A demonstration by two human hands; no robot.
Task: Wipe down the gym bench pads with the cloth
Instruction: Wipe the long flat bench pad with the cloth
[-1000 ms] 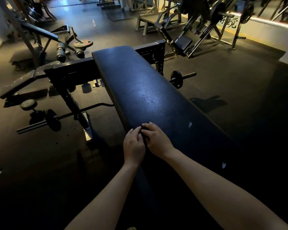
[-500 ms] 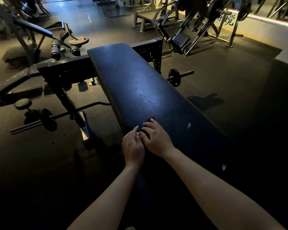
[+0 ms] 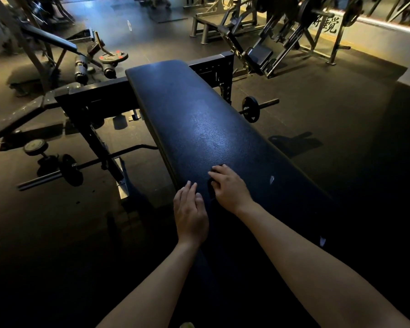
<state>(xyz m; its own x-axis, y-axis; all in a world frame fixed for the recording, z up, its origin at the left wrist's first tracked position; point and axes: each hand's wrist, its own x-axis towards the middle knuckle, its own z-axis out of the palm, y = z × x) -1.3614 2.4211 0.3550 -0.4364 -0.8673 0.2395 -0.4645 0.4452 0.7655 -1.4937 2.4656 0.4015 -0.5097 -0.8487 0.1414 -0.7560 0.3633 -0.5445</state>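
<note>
black cloth (image 3: 210, 185) on bench pad (image 3: 199, 119), mid-frame
r hand (image 3: 231, 189) grips cloth, l hand (image 3: 190, 209) flat, open; we shd press evenly w/ long strokes

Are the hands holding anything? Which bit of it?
The right hand presses a dark cloth onto the bench pad, fingers curled over most of it. The left hand holds nothing.

long dark bench pad (image 3: 199, 119), pebbled and faintly shiny, lies flat, running near to far. a dark cloth (image 3: 210, 184), seemingly bunched, sits on its near part under the right hand (image 3: 231, 188).
</note>
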